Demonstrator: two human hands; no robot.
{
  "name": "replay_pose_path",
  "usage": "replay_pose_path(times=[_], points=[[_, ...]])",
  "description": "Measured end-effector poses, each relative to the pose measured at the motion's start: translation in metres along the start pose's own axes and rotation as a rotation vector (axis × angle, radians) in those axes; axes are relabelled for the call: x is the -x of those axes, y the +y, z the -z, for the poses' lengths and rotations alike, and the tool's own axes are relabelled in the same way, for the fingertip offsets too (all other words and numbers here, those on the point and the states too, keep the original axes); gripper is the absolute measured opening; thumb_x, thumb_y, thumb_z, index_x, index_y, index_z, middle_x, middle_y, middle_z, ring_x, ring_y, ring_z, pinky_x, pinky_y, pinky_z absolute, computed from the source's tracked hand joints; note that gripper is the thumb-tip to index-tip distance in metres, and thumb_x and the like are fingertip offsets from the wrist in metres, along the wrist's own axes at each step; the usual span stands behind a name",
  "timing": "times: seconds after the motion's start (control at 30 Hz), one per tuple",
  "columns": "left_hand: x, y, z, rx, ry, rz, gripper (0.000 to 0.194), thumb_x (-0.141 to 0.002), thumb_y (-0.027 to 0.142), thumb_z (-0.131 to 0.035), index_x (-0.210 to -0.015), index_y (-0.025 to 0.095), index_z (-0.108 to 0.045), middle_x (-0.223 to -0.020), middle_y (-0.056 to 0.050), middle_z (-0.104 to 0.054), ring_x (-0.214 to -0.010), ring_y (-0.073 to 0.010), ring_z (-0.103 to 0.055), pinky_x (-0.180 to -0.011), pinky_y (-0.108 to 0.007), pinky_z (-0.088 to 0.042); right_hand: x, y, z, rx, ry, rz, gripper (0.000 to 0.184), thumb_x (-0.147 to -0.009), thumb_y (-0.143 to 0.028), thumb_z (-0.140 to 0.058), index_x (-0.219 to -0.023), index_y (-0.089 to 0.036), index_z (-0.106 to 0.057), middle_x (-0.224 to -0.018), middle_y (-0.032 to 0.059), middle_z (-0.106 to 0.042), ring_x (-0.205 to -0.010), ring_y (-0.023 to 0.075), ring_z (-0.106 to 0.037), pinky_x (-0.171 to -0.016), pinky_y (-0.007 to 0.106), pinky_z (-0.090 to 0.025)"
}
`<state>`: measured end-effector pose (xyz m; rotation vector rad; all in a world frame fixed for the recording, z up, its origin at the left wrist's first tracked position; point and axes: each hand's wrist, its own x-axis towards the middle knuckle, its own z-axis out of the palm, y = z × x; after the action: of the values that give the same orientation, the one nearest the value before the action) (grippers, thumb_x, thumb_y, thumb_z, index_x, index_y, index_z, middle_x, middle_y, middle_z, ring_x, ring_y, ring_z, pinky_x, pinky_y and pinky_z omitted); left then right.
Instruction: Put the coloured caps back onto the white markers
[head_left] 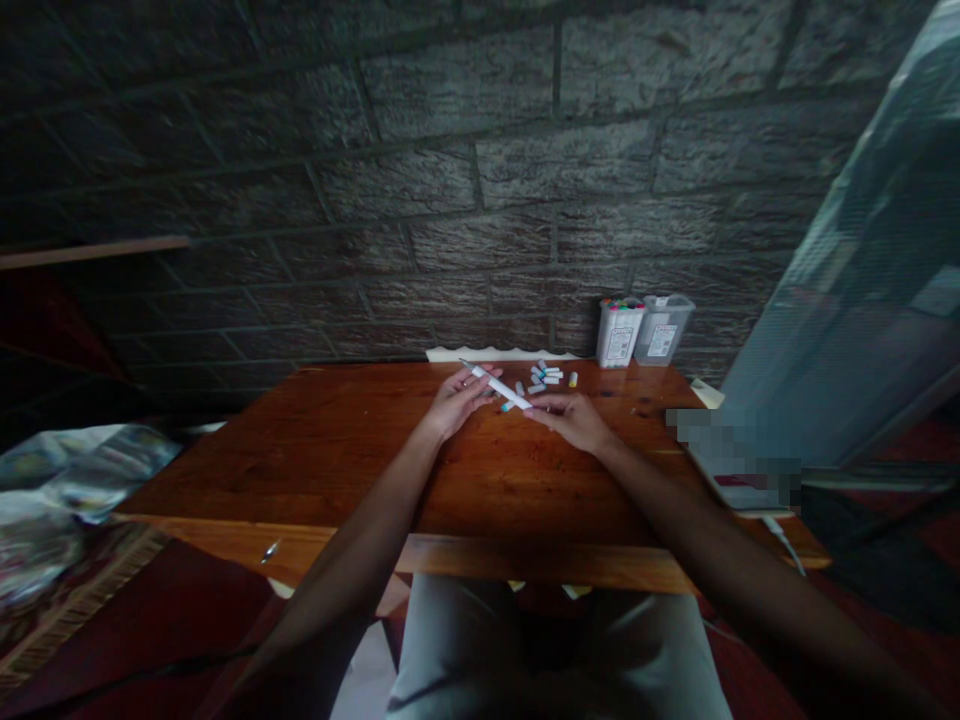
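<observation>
Two hands on one white marker.

Single head-worn view from above the lap, facing forward and down across the desk toward the wall

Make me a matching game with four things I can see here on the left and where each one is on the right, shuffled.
1. White pen
2. Two plastic tubs
3. Metal handle
4. Plastic bags

A. On the table's front face
B. Left of the table
C. Held by left hand and right hand
D. At the table's back right

Pairs: 1-C, 2-D, 3-A, 4-B
</observation>
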<state>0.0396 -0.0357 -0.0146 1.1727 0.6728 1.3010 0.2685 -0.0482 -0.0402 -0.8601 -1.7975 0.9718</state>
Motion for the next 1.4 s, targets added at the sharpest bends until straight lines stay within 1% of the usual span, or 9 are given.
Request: replay_pose_path(times=[0.07,0.27,0.43,0.6,0.8,0.93,1.1,1.23,1.4], points=[[0.000,-0.002,0.000,-0.038,-0.001,-0.020,0.034,-0.072,0.024,-0.076,-0.104,0.017,-0.068,-0.111,-0.009,-0.070,-0.084,-0.0140,-0.068,-0.070,-0.021,-0.052,0.001,0.001,-0.001,0.068,-0.014,0.028,0.030,-0.076,-0.045,-0.068,-0.095,-0.023,-0.075,-0.083,0.0015,-0.073,-0.073,0.0174,-0.064,-0.062,0.028,-0.050],[-0.002,-0.007,0.001,-0.178,-0.041,-0.090,0.038,-0.072,0.029,-0.076,-0.106,0.015,-0.068,-0.097,-0.010,-0.074,-0.082,-0.0165,-0.068,-0.064,-0.021,-0.049,0.000,0.006,-0.001,0.157,-0.035,0.031,0.031,-0.079,-0.044,-0.064,-0.098,-0.021,-0.074,-0.082,0.0016,-0.074,-0.069,0.0158,-0.063,-0.064,0.027,-0.049],[0.000,-0.006,-0.001,-0.301,-0.070,-0.130,0.042,-0.073,0.033,-0.074,-0.110,0.014,-0.067,-0.096,-0.011,-0.074,-0.086,-0.0204,-0.068,-0.066,-0.025,-0.050,0.000,0.008,-0.001,0.183,-0.062,0.051,0.028,-0.080,-0.040,-0.065,-0.098,-0.020,-0.074,-0.089,0.0032,-0.074,-0.074,0.0177,-0.065,-0.069,0.030,-0.050],[0.003,-0.003,-0.005,-0.343,-0.114,-0.113,0.046,-0.076,0.037,-0.071,-0.117,0.016,-0.065,-0.100,-0.011,-0.073,-0.091,-0.0222,-0.068,-0.068,-0.026,-0.051,0.000,0.009,-0.001,0.166,-0.094,0.070,0.026,-0.080,-0.038,-0.064,-0.097,-0.020,-0.073,-0.091,0.0031,-0.074,-0.077,0.0176,-0.066,-0.073,0.030,-0.051],[0.004,-0.005,-0.007,-0.293,-0.151,-0.079,0.049,-0.077,0.035,-0.070,-0.122,0.017,-0.061,-0.105,-0.011,-0.072,-0.091,-0.0211,-0.068,-0.071,-0.027,-0.052,-0.001,0.014,0.001,0.196,-0.061,0.072,0.023,-0.080,-0.038,-0.064,-0.092,-0.020,-0.072,-0.088,0.0031,-0.073,-0.075,0.0168,-0.066,-0.072,0.029,-0.051],[0.005,-0.007,-0.007,-0.222,-0.165,-0.058,0.038,-0.075,0.030,-0.073,-0.109,0.015,-0.066,-0.102,-0.011,-0.072,-0.090,-0.0192,-0.068,-0.071,-0.025,-0.051,0.000,0.012,0.000,0.181,-0.083,0.079,0.023,-0.078,-0.039,-0.066,-0.089,-0.019,-0.070,-0.085,0.0032,-0.072,-0.072,0.0157,-0.065,-0.068,0.028,-0.050],[0.007,-0.007,-0.009,-0.203,-0.175,-0.042,0.027,-0.073,0.028,-0.075,-0.096,0.014,-0.071,-0.103,-0.012,-0.072,-0.093,-0.0216,-0.067,-0.074,-0.028,-0.052,0.002,0.009,-0.001,0.176,-0.110,0.082,0.022,-0.078,-0.039,-0.066,-0.087,-0.018,-0.068,-0.084,0.0032,-0.071,-0.070,0.0145,-0.063,-0.066,0.027,-0.049],[0.008,-0.004,-0.013,-0.154,-0.127,-0.021,0.031,-0.071,0.026,-0.076,-0.099,0.015,-0.071,-0.104,-0.011,-0.072,-0.095,-0.0228,-0.066,-0.072,-0.028,-0.052,0.001,0.009,0.000,0.216,-0.046,0.092,0.022,-0.077,-0.039,-0.067,-0.085,-0.019,-0.067,-0.081,0.0020,-0.070,-0.069,0.0147,-0.063,-0.065,0.028,-0.049],[0.005,-0.003,-0.012,-0.050,-0.037,0.007,0.033,-0.070,0.023,-0.077,-0.102,0.015,-0.070,-0.107,-0.011,-0.071,-0.091,-0.0207,-0.068,-0.073,-0.028,-0.052,0.000,0.009,0.001,0.216,0.024,0.099,0.021,-0.076,-0.039,-0.067,-0.084,-0.019,-0.066,-0.080,0.0021,-0.071,-0.069,0.0153,-0.064,-0.067,0.029,-0.050]])
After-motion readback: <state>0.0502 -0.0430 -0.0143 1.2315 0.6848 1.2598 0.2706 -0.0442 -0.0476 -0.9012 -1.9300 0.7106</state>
